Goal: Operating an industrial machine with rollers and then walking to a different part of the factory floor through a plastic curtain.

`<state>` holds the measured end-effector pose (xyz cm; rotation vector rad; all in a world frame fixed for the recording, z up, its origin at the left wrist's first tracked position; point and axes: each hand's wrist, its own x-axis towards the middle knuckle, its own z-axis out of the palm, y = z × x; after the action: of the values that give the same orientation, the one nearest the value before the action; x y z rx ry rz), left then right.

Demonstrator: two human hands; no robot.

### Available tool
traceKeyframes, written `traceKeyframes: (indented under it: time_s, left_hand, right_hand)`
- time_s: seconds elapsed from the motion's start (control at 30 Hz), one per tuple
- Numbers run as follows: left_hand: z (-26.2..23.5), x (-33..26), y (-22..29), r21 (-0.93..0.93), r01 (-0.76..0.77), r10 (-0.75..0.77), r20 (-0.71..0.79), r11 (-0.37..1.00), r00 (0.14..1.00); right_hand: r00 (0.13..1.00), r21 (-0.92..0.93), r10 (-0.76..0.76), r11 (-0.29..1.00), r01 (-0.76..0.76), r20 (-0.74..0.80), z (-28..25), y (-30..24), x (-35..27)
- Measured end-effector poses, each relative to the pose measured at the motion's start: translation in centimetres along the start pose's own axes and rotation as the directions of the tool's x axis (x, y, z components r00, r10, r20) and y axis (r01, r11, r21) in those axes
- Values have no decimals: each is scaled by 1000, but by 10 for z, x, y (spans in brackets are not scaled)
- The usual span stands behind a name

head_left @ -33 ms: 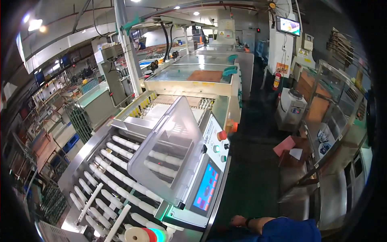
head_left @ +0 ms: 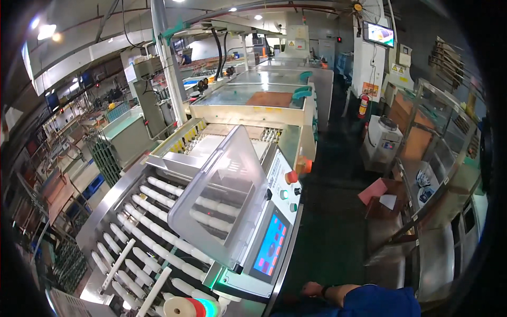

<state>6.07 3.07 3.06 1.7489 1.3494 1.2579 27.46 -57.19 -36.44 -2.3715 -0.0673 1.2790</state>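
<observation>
My right hand (head_left: 312, 289) shows at the lower edge, beside the near right side of a roller conveyor machine. A dark band circles the wrist, and a blue sleeve (head_left: 380, 302) covers the arm. The fingers are dark and partly hidden, so I cannot make out whether they hold anything. My left hand is out of sight. Nearest the hand is the machine's control panel (head_left: 268, 289) with a lit blue touchscreen (head_left: 270, 244). A raised clear plastic cover (head_left: 219, 198) stands over rows of white rollers (head_left: 163, 243). A red knob (head_left: 291, 177) sits above the screen.
Behind the rollers stretches a long machine with a brown board (head_left: 270, 99) on its top. A dark green floor aisle (head_left: 330, 227) runs along its right. Across it stand a metal rack (head_left: 417, 158), a white unit (head_left: 381, 142) and a fire extinguisher (head_left: 363, 105). A signal lamp (head_left: 206, 307) glows in front.
</observation>
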Motion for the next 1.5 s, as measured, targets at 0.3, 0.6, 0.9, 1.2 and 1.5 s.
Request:
traceKeyframes:
  time_s: [0.3, 0.6, 0.9, 1.2, 1.5]
  left_hand:
    - [-26, 4, -13, 13, 29, -29, -56, 999, 998]
    - [-141, 50, -136, 3, 151, -145, -264, 988, 954]
    - [-170, 75, -214, -26, 175, -167, -465, 984, 870]
    - [-171, 75, -211, 131, 252, -157, -495, 959, 855]
    - [-169, 74, -220, 143, 131, -34, -537, 981, 843]
  right_hand:
    - [994, -170, -112, 979, 109, -11, -7, -8, 0]
    - [811, -451, -585, 726, 519, -8, 7, 30, 21]
    - [924, -289, -370, 899, 330, -96, -6, 46, 32]
    - [757, -694, -625, 459, 556, 193, -16, 88, 99]
    - [594, -560, -799, 450, 696, 95, -26, 75, 97]
